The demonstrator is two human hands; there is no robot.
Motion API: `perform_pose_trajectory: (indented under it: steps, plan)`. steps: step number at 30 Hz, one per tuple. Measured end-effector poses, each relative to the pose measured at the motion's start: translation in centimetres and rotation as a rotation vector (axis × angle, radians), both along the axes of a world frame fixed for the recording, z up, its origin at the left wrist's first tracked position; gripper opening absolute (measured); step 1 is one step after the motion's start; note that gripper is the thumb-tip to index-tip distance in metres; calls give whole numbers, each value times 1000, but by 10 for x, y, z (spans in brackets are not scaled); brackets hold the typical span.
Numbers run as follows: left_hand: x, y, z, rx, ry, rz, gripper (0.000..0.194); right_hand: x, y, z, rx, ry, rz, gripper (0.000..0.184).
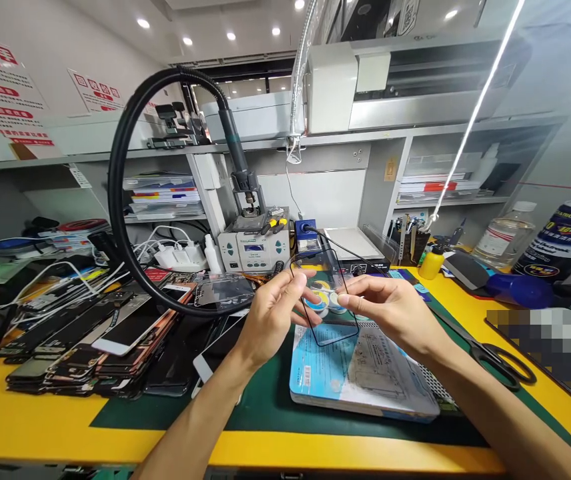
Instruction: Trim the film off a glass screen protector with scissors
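Observation:
Both my hands hold a clear glass screen protector with a thin black border (326, 333) upright above the bench. My left hand (270, 313) pinches its left edge with thumb and fingers. My right hand (390, 310) pinches the right edge the same way. Below the glass lies a blue and white package (360, 373) on a green mat (265, 400). Small round tins show through the glass; what they hold is unclear.
A pile of phones and screens (90, 333) covers the yellow bench (35, 427) at left. A hot-air station (253, 247) with a looping black hose (115, 167) stands behind. Scissors (495, 360), a yellow bottle (431, 262) and spray cans (560, 243) lie at right.

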State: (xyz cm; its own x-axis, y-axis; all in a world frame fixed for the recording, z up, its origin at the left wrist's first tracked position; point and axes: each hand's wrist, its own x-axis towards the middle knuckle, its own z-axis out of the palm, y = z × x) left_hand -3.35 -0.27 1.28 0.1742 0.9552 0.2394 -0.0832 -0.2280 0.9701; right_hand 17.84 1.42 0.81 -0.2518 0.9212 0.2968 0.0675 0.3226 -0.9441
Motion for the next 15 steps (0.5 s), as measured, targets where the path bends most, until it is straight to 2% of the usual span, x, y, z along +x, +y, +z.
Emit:
perform_pose_trajectory:
  steps: [5,15]
  plan:
    - [-7,4,0,-46,-34,10,52,0,-2,-1,5,-57,-3,28]
    - [-6,11,4,-167,-257,4,37,0,-3,1,-27,-44,69,24]
